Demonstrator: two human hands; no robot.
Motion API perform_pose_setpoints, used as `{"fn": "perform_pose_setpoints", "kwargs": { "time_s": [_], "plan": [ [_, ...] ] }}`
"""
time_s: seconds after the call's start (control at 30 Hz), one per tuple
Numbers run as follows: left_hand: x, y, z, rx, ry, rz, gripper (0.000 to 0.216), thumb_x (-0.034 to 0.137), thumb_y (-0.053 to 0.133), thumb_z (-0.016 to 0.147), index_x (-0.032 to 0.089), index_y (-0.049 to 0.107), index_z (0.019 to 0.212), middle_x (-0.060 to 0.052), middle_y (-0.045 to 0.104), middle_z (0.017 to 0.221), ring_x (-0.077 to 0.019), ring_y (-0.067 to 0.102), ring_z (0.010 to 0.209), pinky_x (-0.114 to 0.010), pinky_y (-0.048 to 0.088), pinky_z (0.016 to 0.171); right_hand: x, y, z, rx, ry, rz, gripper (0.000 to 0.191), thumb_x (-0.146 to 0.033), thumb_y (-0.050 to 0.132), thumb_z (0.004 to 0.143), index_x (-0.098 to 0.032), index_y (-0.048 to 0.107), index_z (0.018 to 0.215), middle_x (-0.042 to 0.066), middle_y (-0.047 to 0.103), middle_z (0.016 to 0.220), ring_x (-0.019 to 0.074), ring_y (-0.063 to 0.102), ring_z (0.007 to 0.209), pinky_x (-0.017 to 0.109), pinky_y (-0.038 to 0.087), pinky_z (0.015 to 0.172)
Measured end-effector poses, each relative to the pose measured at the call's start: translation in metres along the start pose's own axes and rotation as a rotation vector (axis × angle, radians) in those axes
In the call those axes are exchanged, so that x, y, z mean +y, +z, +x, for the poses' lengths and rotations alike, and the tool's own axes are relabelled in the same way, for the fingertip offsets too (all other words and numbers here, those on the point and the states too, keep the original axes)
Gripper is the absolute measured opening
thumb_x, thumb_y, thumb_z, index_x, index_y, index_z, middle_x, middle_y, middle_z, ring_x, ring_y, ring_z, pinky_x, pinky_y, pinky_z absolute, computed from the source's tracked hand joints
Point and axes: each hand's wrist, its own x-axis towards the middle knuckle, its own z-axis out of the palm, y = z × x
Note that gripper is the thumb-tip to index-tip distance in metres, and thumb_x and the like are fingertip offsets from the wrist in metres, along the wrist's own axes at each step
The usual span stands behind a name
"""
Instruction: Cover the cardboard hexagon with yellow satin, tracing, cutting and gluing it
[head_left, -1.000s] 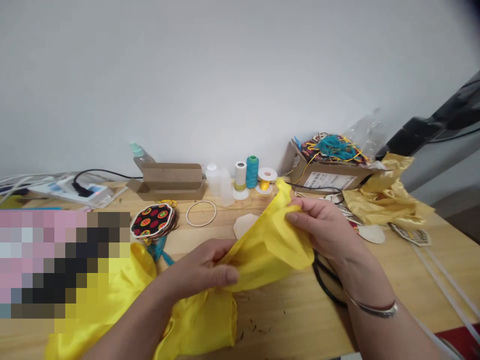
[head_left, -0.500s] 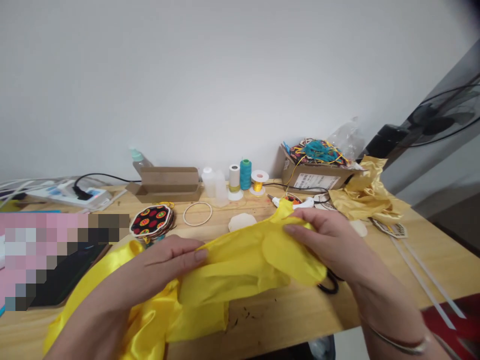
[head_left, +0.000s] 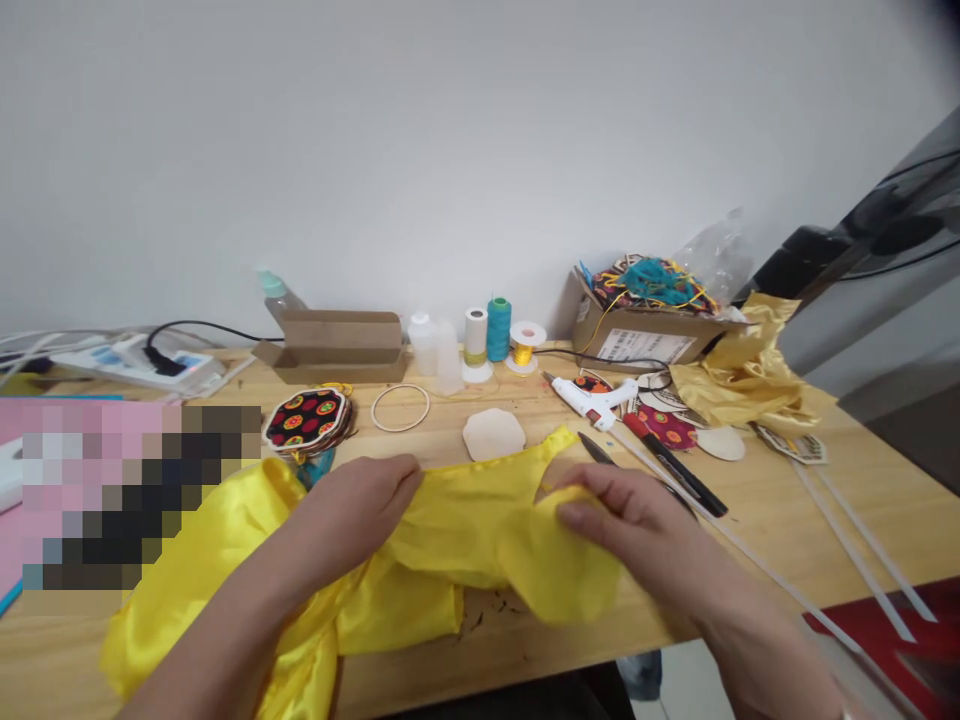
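Observation:
A bright yellow satin cloth [head_left: 465, 530] lies rumpled across the near edge of the wooden table [head_left: 825, 480]. My left hand [head_left: 356, 505] rests on its upper edge, fingers curled down and gripping the fabric. My right hand [head_left: 622, 520] pinches a folded part of the same cloth between thumb and fingers near the middle. Just right of that hand lie scissors [head_left: 660, 465] with black handles, partly hidden by it.
A white glue gun [head_left: 596, 398], thread spools [head_left: 496, 330], small white bottles [head_left: 433, 350], a wooden ring [head_left: 400, 407], a pale cut-out disc [head_left: 493, 435], patterned fabric pieces [head_left: 307, 420], two cardboard boxes [head_left: 337, 345], gold cloth [head_left: 742, 380] and white strips [head_left: 847, 545] lie on the table. A power strip [head_left: 142, 365] is at far left.
Both hands have lowered the yellow cloth from above the table down onto it. The glue gun and scissors behind the cloth have come into view. The camera has tilted slightly.

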Motion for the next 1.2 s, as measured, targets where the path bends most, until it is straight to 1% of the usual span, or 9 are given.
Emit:
{"fn": "perform_pose_setpoints", "kwargs": {
  "time_s": [0.07,0.2,0.37,0.47,0.57,0.7,0.93,1.07,1.2],
  "plan": [
    [-0.001,0.002,0.002,0.033,-0.030,0.008,0.032,0.034,0.029,0.095,0.023,0.050,0.073,-0.006,0.067,0.072,-0.0236,0.065,0.071,-0.031,0.037,0.062,0.005,0.009,-0.004,-0.071,-0.016,-0.191,0.021,-0.037,0.053,0.093,-0.020,0.064,0.090,0.002,0.066,0.085,0.0166,0.059,0.077,0.025,0.043,0.067],
    [0.001,0.003,0.002,0.087,-0.125,0.074,0.036,0.037,0.023,0.097,0.023,0.053,0.083,-0.008,0.069,0.075,-0.0270,0.068,0.075,-0.032,0.039,0.063,0.018,0.011,-0.008,0.010,0.034,-0.588,0.019,-0.030,0.045,0.095,-0.021,0.060,0.086,0.004,0.066,0.083,0.0191,0.059,0.077,0.029,0.040,0.068],
    [0.008,0.002,0.000,0.075,-0.220,0.197,0.038,0.036,0.026,0.096,0.021,0.060,0.104,-0.013,0.074,0.089,-0.0332,0.070,0.083,-0.038,0.045,0.065,0.018,-0.006,-0.008,0.078,0.129,-0.775,0.021,-0.028,0.044,0.092,-0.020,0.058,0.079,0.007,0.067,0.078,0.0223,0.060,0.073,0.032,0.039,0.064],
    [0.013,0.011,-0.004,0.184,-0.054,0.211,0.036,0.027,0.039,0.092,0.018,0.060,0.119,-0.017,0.070,0.115,-0.0342,0.066,0.099,-0.046,0.047,0.081,0.010,-0.017,-0.005,0.165,0.079,-0.670,0.022,-0.032,0.047,0.091,-0.020,0.060,0.078,0.006,0.067,0.075,0.0212,0.060,0.068,0.031,0.040,0.061],
    [0.019,0.030,-0.012,0.305,0.230,0.228,0.035,0.016,0.051,0.085,0.022,0.065,0.116,-0.014,0.058,0.137,-0.0375,0.052,0.118,-0.054,0.040,0.095,-0.001,-0.025,0.006,0.278,0.027,-0.367,0.024,-0.041,0.052,0.088,-0.020,0.061,0.079,0.004,0.066,0.071,0.0188,0.059,0.063,0.028,0.042,0.054],
    [0.025,0.054,-0.025,0.339,0.372,0.221,0.042,0.004,0.054,0.076,0.027,0.068,0.109,-0.010,0.068,0.120,-0.0362,0.054,0.111,-0.051,0.043,0.086,-0.013,-0.033,0.042,0.395,-0.003,-0.103,0.020,-0.037,0.059,0.081,-0.018,0.062,0.086,0.004,0.069,0.074,0.0181,0.063,0.062,0.027,0.048,0.053],
    [0.031,0.054,-0.043,0.531,0.594,0.090,0.024,0.004,0.048,0.084,0.018,0.064,0.094,-0.005,0.068,0.076,-0.0217,0.059,0.069,-0.034,0.048,0.061,-0.011,-0.037,0.116,0.481,-0.115,-0.403,0.021,-0.023,0.048,0.088,-0.012,0.060,0.100,0.009,0.070,0.085,0.0203,0.066,0.075,0.032,0.052,0.068],
    [0.038,0.054,-0.047,0.553,0.632,0.035,0.015,0.014,0.051,0.090,0.018,0.062,0.081,-0.002,0.064,0.067,-0.0186,0.056,0.058,-0.030,0.045,0.050,-0.003,-0.026,0.116,0.504,-0.146,-0.708,0.024,-0.010,0.055,0.082,-0.010,0.061,0.105,0.017,0.065,0.107,0.0280,0.059,0.103,0.041,0.044,0.089],
    [0.041,0.066,-0.039,0.576,0.672,0.021,0.013,0.015,0.055,0.089,0.018,0.061,0.077,-0.003,0.068,0.072,-0.0202,0.060,0.064,-0.032,0.048,0.054,0.002,0.001,0.101,0.317,-0.195,-0.937,0.012,-0.017,0.065,0.082,-0.011,0.067,0.092,0.015,0.067,0.096,0.0285,0.059,0.094,0.040,0.044,0.085]
  ]
}}
